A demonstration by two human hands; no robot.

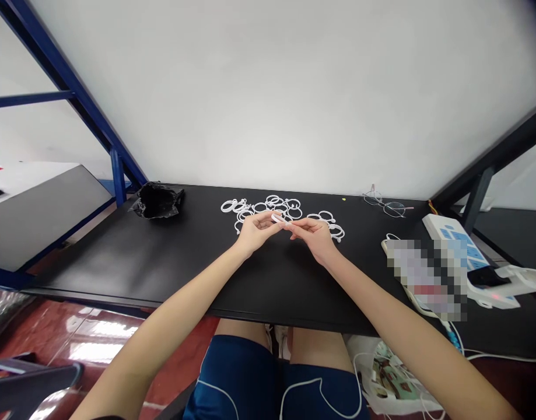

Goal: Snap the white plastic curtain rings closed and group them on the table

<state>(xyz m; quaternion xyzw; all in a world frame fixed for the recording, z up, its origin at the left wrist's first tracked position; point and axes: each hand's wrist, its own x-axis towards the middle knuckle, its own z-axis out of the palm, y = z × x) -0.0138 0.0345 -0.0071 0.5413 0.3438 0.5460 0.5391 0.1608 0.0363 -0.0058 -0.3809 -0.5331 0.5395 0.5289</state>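
Fingers (pixel 268 224) of left hand (pixel 254 231) and right hand (pixel 315 237) pinched one ring (pixel 277 218) together; looked light, thin, springy plastic, easiest gripped by its rim.

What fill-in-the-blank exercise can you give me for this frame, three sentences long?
1. The left hand and right hand pinch one ring between them, coloured ____.
2. The crumpled bag lies to the ____ of the pile of rings.
3. The glasses rest on the ____ table.
Missing words: white; left; black.
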